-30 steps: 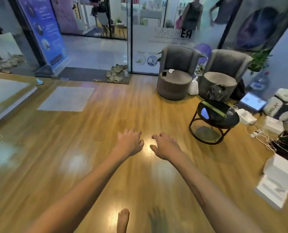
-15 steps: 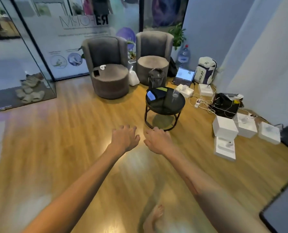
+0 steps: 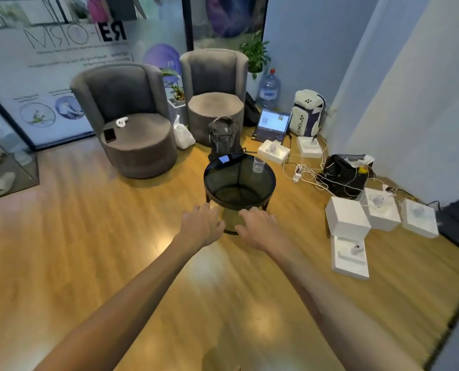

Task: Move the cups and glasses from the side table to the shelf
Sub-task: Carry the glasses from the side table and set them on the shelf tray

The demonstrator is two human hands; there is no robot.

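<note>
our fingers [image 3: 208, 210] are hanging loosely curled and gripping nothing, and that is where the risk is sitting: the clear glass [image 3: 258, 164] is standing upright on the far right part of the round side table [image 3: 223, 187], near its rim and hard to read against the dark top, so a fast reach is likely knocking it over or nudging it off toward the cables [image 3: 308, 172] on the floor just beyond. the left hand [image 3: 200, 226] and the right hand [image 3: 259, 228] are hovering palm down, side by side and apart, in front of the table's near edge, both well short of the glass, with our bare forearms stretching straight out ahead over the wooden floor [image 3: 89, 236]. the shelf is not showing here.
</note>
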